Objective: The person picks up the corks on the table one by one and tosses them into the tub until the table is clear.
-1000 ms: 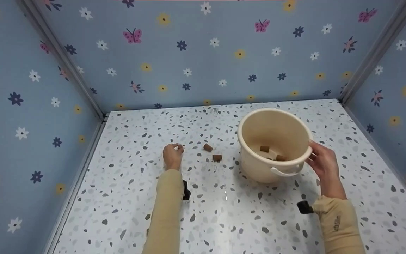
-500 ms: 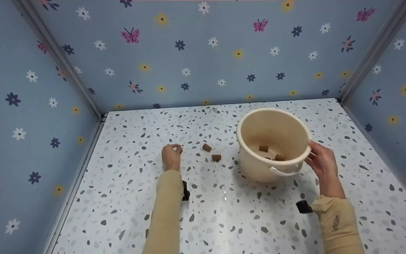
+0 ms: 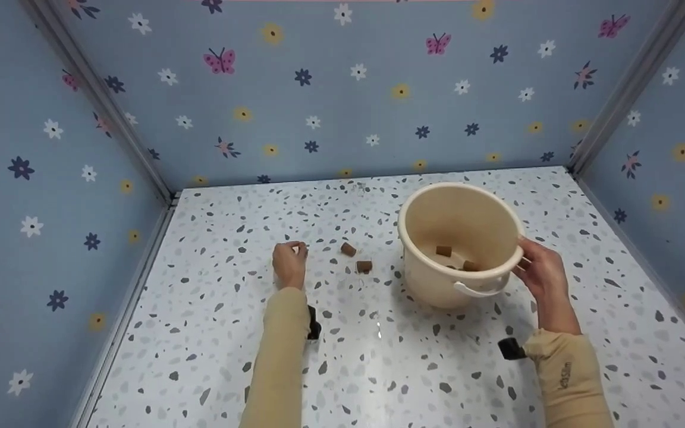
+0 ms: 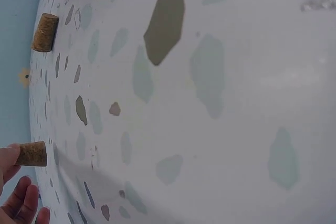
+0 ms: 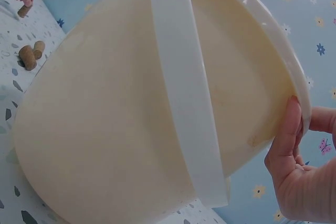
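Note:
My left hand [image 3: 289, 264] pinches a cork [image 4: 32, 153] between thumb and fingertips, close over the table left of two other corks. Those two, a nearer cork [image 3: 364, 267] and a farther cork [image 3: 348, 249], lie on their sides between my left hand and the bucket. With my right hand [image 3: 541, 270] I grip the right rim of a cream plastic bucket [image 3: 437, 291]; the right wrist view shows the thumb and fingers on either side of that rim. Inside the bucket, corks [image 3: 444, 251] lie on the bottom. Its white handle [image 5: 184, 87] hangs down on the near side.
A white speckled table [image 3: 378, 368] spreads under everything. Blue flowered panels [image 3: 330, 89] stand at the back, left and right, joined by grey metal strips [image 3: 616, 89] at the corners. A dark wrist camera [image 3: 511, 349] sits at my right sleeve.
Hands, bucket and corks keep their places relative to one another. The whole head view has shifted slightly, so everything appears a few pixels farther left.

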